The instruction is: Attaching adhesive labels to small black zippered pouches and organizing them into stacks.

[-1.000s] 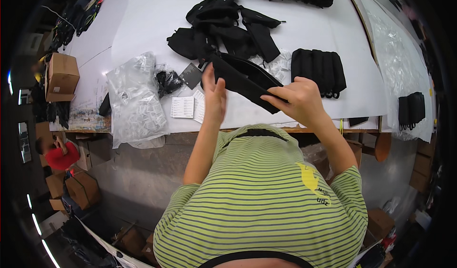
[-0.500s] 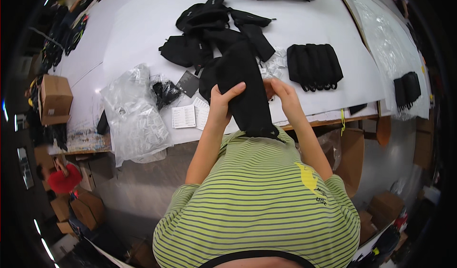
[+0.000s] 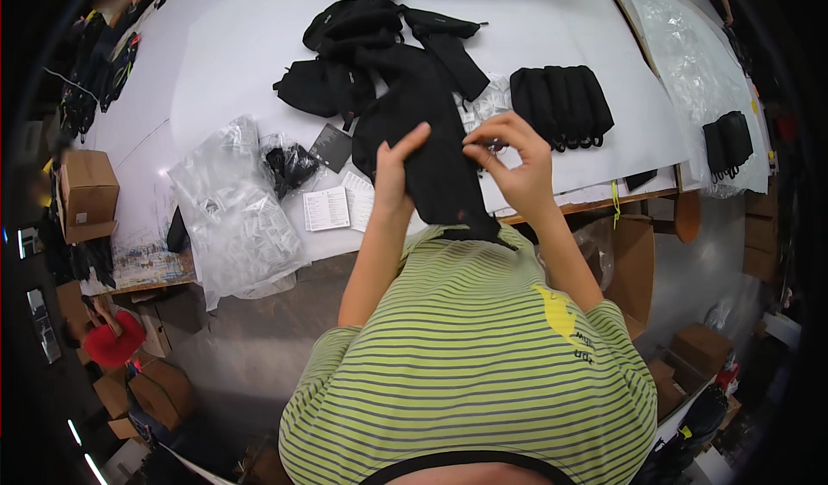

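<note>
A long black fabric bag [image 3: 435, 153] lies over the table's near edge, its lower end against my striped shirt. My left hand [image 3: 398, 170] grips its left side, thumb on top and fingers tucked beneath. Beside the bag's right edge, my right hand [image 3: 516, 159] is closed in a pinch; what sits between the fingertips is too small to make out. Just beyond lie more black bags [image 3: 358, 32] in a loose heap, with small pale labels. A clear plastic bag of small white pieces [image 3: 493, 97] rests behind my right hand.
A large clear bag of white packets [image 3: 237, 218], a small bag of black parts [image 3: 289, 166], a dark card [image 3: 331, 147] and white printed cards [image 3: 326, 209] lie left. Folded black bags [image 3: 561, 107] are lined up right. A cardboard box [image 3: 89, 194] stands far left.
My right hand has come up from beside the bag's edge, its fingers now bent into a pinch. My left hand keeps its hold on the bag. The whole view has shifted slightly.
</note>
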The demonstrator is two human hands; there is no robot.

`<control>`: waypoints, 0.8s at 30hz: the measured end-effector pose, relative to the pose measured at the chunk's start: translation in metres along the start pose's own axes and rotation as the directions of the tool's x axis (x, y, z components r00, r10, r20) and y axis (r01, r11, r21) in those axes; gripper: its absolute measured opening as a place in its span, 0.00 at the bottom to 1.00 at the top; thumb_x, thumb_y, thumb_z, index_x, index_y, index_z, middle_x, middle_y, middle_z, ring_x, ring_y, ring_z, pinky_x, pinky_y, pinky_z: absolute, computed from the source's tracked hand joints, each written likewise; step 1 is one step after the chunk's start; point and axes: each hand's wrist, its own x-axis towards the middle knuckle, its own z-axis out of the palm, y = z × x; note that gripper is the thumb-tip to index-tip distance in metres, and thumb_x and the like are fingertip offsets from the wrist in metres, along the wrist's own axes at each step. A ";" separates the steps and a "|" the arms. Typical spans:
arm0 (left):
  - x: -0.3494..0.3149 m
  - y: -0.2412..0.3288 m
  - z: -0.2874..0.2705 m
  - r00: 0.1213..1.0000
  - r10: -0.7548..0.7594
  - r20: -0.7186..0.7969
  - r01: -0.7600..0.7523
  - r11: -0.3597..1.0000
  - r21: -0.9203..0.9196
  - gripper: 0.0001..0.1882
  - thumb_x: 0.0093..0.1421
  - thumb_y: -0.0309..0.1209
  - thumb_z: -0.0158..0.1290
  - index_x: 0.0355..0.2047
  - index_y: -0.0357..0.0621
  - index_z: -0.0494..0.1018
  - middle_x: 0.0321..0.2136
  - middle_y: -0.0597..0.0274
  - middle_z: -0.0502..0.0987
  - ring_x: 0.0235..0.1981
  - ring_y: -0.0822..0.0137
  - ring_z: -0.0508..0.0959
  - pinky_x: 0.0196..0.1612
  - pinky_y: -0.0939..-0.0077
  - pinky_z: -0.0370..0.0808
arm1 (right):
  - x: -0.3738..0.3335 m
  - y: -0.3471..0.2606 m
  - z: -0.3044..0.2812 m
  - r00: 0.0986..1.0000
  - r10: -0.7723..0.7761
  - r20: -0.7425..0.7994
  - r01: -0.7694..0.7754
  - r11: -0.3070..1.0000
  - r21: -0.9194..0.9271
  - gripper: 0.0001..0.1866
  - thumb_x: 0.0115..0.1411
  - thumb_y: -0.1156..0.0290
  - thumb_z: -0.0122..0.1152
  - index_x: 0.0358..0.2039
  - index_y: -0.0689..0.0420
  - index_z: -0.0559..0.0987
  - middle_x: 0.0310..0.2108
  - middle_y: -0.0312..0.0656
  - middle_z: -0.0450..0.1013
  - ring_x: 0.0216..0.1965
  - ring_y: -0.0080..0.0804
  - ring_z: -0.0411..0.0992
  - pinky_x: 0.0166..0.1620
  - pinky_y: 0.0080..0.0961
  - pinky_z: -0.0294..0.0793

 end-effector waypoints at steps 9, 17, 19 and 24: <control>0.026 -0.007 -0.008 0.992 0.128 -0.013 -0.128 0.992 0.007 0.13 0.56 0.31 0.52 0.39 0.35 0.71 0.32 0.59 0.77 0.31 0.67 0.78 0.37 0.74 0.76 | -0.013 0.007 -0.031 0.953 0.041 0.301 -0.069 0.994 0.085 0.11 0.46 0.74 0.65 0.33 0.55 0.77 0.34 0.38 0.69 0.39 0.31 0.67 0.40 0.23 0.64; -0.005 -0.037 0.033 0.989 -0.143 0.040 0.146 0.986 -0.082 0.17 0.61 0.35 0.46 0.48 0.41 0.65 0.46 0.61 0.70 0.45 0.66 0.72 0.46 0.71 0.72 | -0.008 0.024 -0.060 0.912 -0.121 0.392 0.297 0.855 -0.425 0.28 0.38 0.72 0.67 0.45 0.46 0.73 0.40 0.39 0.68 0.41 0.37 0.66 0.44 0.30 0.64; -0.004 -0.045 0.026 1.000 0.022 0.014 -0.024 0.981 0.191 0.21 0.61 0.35 0.46 0.53 0.41 0.59 0.52 0.58 0.63 0.48 0.62 0.69 0.49 0.67 0.69 | 0.002 0.030 -0.077 0.940 -0.072 0.333 0.171 0.945 -0.279 0.22 0.40 0.78 0.65 0.41 0.51 0.77 0.30 0.39 0.72 0.29 0.32 0.70 0.33 0.23 0.69; -0.007 -0.034 0.029 0.885 0.275 0.375 -0.450 0.711 0.540 0.31 0.53 0.27 0.56 0.57 0.43 0.57 0.49 0.61 0.66 0.49 0.69 0.67 0.52 0.79 0.62 | 0.006 0.047 -0.110 0.964 0.041 0.263 -0.096 0.975 0.200 0.15 0.49 0.76 0.63 0.39 0.56 0.78 0.31 0.40 0.74 0.30 0.25 0.71 0.34 0.18 0.68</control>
